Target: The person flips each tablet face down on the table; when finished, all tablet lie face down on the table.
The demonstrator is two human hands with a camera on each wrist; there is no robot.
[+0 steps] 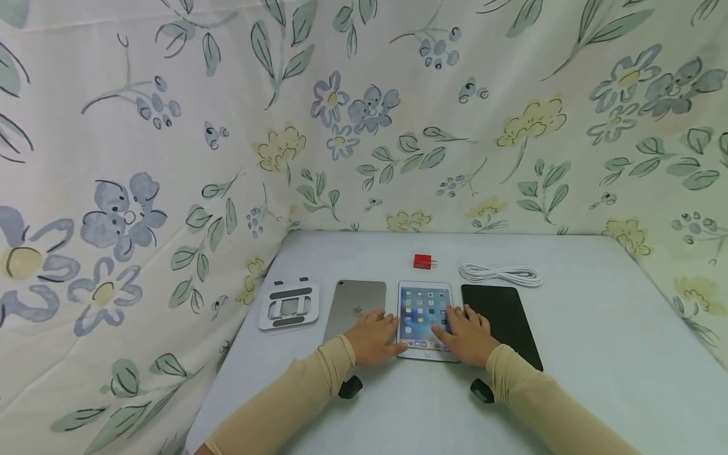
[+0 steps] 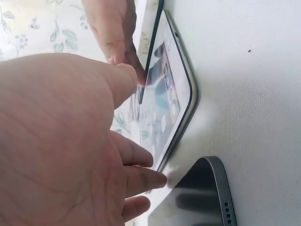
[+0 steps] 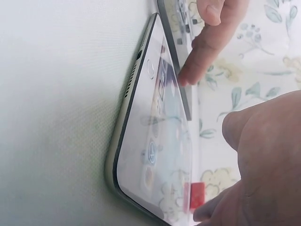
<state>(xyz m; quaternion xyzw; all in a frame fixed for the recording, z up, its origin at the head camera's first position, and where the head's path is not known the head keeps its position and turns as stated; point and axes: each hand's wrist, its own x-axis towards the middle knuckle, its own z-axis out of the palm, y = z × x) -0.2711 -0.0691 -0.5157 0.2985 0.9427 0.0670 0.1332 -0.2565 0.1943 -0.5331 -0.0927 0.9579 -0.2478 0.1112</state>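
Note:
A white-framed tablet (image 1: 423,316), its screen lit with app icons, lies face up between my hands. My left hand (image 1: 372,338) is at its lower left edge, fingers extended, partly over a grey tablet (image 1: 355,304) lying back up. On the other side my right hand (image 1: 469,335) spreads over the lit tablet's right edge, thumb above the screen. That hand also overlaps a black flat panel (image 1: 500,309) in the head view. The left wrist view shows the left hand's fingers (image 2: 146,181) straight beside the tablet's edge. Whether either hand touches the screen is unclear.
A white stand with grey pads (image 1: 290,304) lies at the left of the white table (image 1: 580,303). Farther back are a red plug adapter (image 1: 423,261) and a coiled white cable (image 1: 500,274). Floral cloth (image 1: 364,126) hangs behind and at the sides.

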